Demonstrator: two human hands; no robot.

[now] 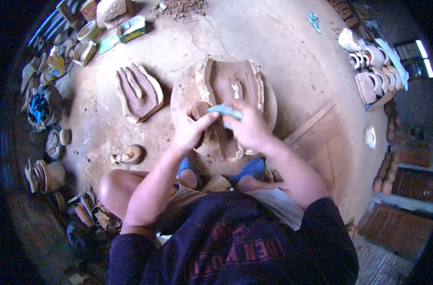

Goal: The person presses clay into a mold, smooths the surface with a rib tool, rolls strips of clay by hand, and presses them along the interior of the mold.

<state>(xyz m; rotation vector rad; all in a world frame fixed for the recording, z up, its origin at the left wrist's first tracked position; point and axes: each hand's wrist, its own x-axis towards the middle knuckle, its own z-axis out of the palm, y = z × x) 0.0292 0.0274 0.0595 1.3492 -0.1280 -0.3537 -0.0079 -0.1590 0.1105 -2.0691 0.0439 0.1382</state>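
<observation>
My right hand [250, 126] is closed round a pale blue flat piece [225, 112], blurred, perhaps a scraper or a strip of cloth. Close to its tip is the thumb of my left hand [190, 130]. The fingers of that hand are curled by a brown clay-like patch, and what they hold is not clear. Beneath both hands lies a large hollow mould half [226, 78] with pale, rough rims and a brown, clay-like inside. It rests on a round board [269, 102] in front of my feet. The mould's near part is partly covered by my hands.
A second mould piece [139, 92] with a curved ridge lies on the floor to the left. Nearer me is a small round wooden thing [132, 154]. A bowl [89, 31] and a tub [131, 28] stand far left. Curved pieces [380, 80] are stacked at right.
</observation>
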